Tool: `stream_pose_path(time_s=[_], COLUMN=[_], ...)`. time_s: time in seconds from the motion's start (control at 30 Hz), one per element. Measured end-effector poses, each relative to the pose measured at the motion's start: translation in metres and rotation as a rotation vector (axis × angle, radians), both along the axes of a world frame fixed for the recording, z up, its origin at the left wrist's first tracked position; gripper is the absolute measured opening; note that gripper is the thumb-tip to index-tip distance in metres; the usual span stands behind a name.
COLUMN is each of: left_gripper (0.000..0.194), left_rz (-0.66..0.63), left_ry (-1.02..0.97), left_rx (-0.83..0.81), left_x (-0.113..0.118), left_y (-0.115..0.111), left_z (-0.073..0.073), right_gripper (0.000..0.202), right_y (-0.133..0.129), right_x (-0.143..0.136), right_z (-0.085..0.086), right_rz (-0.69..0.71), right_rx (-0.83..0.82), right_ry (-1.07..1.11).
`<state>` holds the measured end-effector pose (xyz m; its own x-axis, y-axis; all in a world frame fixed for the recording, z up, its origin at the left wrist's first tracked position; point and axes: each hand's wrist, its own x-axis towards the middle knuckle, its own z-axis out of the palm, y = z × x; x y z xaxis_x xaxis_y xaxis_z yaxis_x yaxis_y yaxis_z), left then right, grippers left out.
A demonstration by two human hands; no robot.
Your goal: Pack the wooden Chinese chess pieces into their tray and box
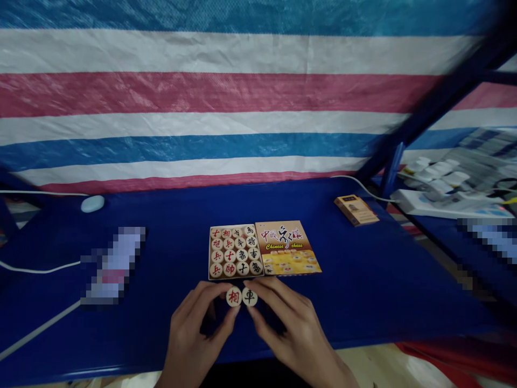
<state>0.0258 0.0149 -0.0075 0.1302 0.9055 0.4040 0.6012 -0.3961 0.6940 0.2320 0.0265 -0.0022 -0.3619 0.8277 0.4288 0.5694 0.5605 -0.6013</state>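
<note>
Between the thumb and index finger of my left hand [202, 318] is a round Chinese chess piece with a red character [233, 296]. My right hand [283, 315] pinches a second chess piece, marked with a black character [249, 296]. The two pieces are side by side, faces up toward me, just in front of an open box [209, 253]. Rows of red and black chess pieces [229, 256] fill that box. Against its right side lies the box lid [285, 258], printed "Chinese chess".
The blue tabletop [363, 280] bears a small tan packet [356, 210] at the right. A pale rounded case [92, 203] and a blurred-out phone-like object [119, 264] with white cables lie left. A power strip [448, 205] sits far right. Striped sheeting [202, 97] hangs behind.
</note>
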Motion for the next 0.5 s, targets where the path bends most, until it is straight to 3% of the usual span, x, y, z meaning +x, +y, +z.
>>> stream_pose_path(time_s=[0.1,0.27,0.5], left_gripper=[0.027,0.029,0.023], left_rz=[0.046,0.028,0.003], left_ry=[-0.037,-0.050,-0.144], left_rx=[0.024,-0.009,-0.090], left_x=[0.003,0.002,0.001], left_y=[0.006,0.009,0.011], left_z=[-0.001,-0.003,0.000], right_gripper=[0.046,0.046,0.035], right_y=[0.006,0.011,0.014], right_x=[-0.004,-0.006,-0.005], right_z=[-0.004,-0.010,-0.006], right_rz=[-0.029,-0.016,-0.006], right_rx=[0.071,0.058,-0.053], right_ry=[0.018,0.004,0.136])
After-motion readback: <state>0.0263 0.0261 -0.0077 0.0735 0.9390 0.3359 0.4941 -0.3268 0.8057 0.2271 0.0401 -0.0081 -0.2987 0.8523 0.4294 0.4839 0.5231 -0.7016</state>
